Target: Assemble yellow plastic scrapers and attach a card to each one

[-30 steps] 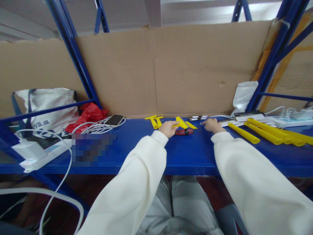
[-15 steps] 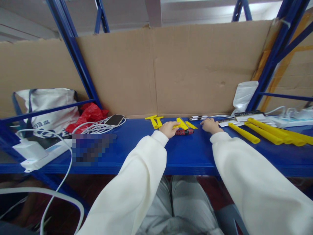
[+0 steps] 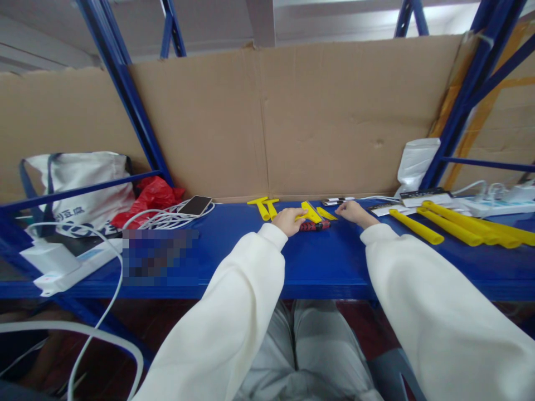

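Your left hand is holding a yellow scraper, its fingers bent and nearly together on the near end; the scraper is lying toward the back of the blue table, just beyond a red-and-black handle. Your right hand is hovering just right of a yellow strip, fingertips drawn close together; whether they are pinching something small, I cannot tell.

Likely faults: with a loosening left grip, you could be letting the scraper twist; with a careless nudge, you could be sending the rounded handle rolling; any tiny part between your right fingertips could be dropping and escaping notice.

Count: you are facing one held scraper, one strip, one red-and-black handle, two yellow T-shaped pieces, one separate yellow tube, and at least three overlapping yellow tubes, their exact number staying unclear.
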Motion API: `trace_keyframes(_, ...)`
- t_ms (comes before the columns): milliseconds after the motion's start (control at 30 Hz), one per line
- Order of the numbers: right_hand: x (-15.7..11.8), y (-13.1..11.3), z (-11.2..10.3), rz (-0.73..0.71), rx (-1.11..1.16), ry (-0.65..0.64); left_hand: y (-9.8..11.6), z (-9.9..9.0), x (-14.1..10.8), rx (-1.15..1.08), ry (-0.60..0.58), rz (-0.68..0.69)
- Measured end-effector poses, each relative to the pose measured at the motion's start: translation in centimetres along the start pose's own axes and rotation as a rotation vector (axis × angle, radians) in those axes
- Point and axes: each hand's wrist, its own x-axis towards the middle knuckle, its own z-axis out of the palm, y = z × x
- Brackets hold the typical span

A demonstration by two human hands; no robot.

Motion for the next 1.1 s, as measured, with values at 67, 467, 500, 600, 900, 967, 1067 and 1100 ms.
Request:
trace_keyframes(67, -0.4, -1.1, 0.2, -0.08, 0.264, 0.009, 0.2, -0.1, -0.1, 0.012, -0.008, 0.004)
trace_keyframes(467, -3.3, -6.2, 1.7, -0.28, 0.635, -0.048, 1.8, -0.5, -0.7, 0.166, -0.042, 0.064)
trace_keyframes(500, -3.3, -6.2, 1.7, -0.286, 0.626, -0.039, 1.8, -0.5, -0.7, 0.171, -0.041, 0.065)
trace_keyframes(600, -3.1, -6.1, 1.8, -0.307, 0.579, -0.014, 1.9, -0.5, -0.7, 0.19, -0.045, 0.066)
trace_keyframes(900, -2.9, -5.7, 2.4, -0.32, 0.492, 0.032, 1.9, -0.5, -0.7, 0.227, -0.069, 0.082)
trace_keyframes(967, -2.8, -5.5, 2.7, -0.311, 0.502, 0.03, 2.0, -0.5, -0.7, 0.229, -0.075, 0.085)
trace_keyframes(1067, -2.7, -5.4, 3.1, -0.292, 0.547, 0.026, 2.0, -0.5, -0.7, 0.214, -0.075, 0.083)
trace_keyframes(1100, -2.6, -5.5, 3.2, -0.278, 0.567, 0.032, 2.0, -0.5, -0.7, 0.205, -0.071, 0.08)
